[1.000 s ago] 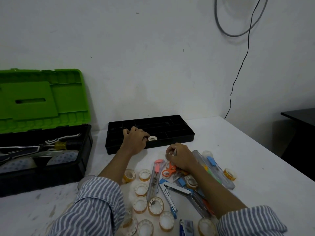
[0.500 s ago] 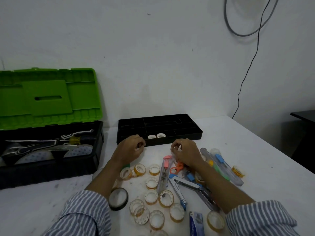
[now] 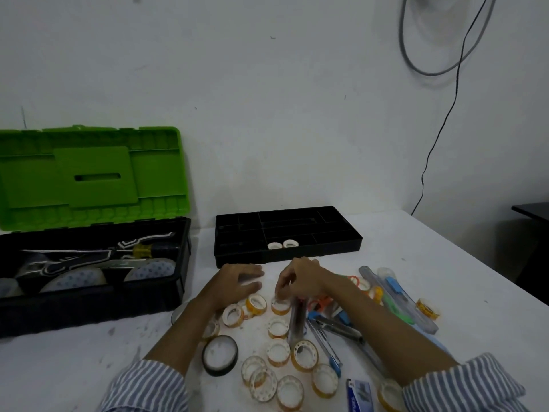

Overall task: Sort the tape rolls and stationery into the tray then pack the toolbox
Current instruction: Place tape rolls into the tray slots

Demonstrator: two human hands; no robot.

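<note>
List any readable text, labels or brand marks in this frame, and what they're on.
Nothing legible.
Small blue box at the near edge: white print, too blurred to read.
Yellow tape roll on the right: faint marks, too small to read.
Green toolbox lid: no text visible.

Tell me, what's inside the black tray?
Two small tape rolls sit side by side in a front compartment of the black tray. I see nothing else, but the other compartments are dark and the near wall hides part of their floors.
</note>
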